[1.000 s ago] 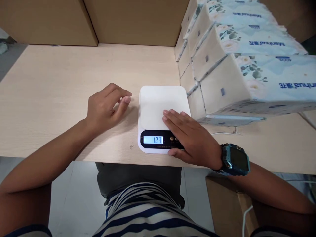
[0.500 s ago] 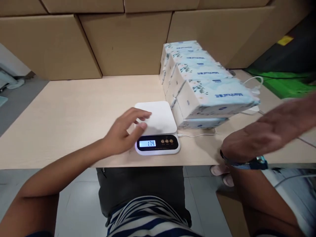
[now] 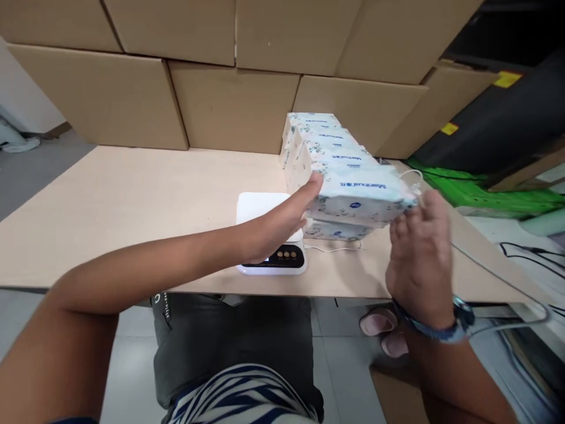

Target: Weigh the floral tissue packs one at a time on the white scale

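On the table stand tissue packs (image 3: 362, 185), pale blue and white with printed leaves, in two layers running back in a row. My left hand (image 3: 286, 221) reaches across a white digital scale (image 3: 260, 203) to the left end of the front upper pack, fingers straight and at its edge. Beyond the pack's other end is my right hand (image 3: 417, 253), palm turned inward, fingers stretched out and slightly blurred; whether it touches the pack I cannot tell. The scale's plate bears nothing that shows, and my left hand covers most of its display.
Cardboard boxes (image 3: 233, 112) form a wall behind the wooden table (image 3: 176, 188). A white cable runs from the scale past the packs. Green material (image 3: 459, 188) lies at the right by a dark bin. Another person's feet in pink shoes (image 3: 379, 321) show below the table.
My left hand has moved right, from over the scale to the front upper pack. My right hand has swung in toward that pack's right end. The view has shifted up and right.
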### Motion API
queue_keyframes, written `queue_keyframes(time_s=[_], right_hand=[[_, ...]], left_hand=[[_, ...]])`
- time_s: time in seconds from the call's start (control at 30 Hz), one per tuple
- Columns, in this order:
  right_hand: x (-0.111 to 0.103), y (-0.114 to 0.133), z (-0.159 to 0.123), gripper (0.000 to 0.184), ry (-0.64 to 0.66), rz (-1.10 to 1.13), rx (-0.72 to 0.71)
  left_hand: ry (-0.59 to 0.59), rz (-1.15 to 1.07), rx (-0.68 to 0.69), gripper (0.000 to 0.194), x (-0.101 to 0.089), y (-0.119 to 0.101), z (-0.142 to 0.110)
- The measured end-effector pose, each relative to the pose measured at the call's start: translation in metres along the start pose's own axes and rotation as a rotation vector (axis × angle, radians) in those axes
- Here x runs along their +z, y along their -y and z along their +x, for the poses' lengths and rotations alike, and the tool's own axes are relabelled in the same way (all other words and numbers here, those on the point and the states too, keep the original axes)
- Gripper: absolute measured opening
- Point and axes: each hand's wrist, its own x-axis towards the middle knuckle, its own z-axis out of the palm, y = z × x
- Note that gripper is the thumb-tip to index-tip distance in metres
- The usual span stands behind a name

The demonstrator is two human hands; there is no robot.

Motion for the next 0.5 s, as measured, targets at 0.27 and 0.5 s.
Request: queue_keyframes(time_s=[0.27,0.5], right_hand=[[0.04,0.032,0.006,0.057,0.302,-0.196,-0.366],[0.091,0.015,0.022,0.038,0.32,-0.938,-0.995]], left_hand=[[-0.156,-0.341,-0.067,0.083,-0.047,0.0,-0.106],[-0.146,-0.531,-0.217,0.088,-0.023,0.071,-0.128]])
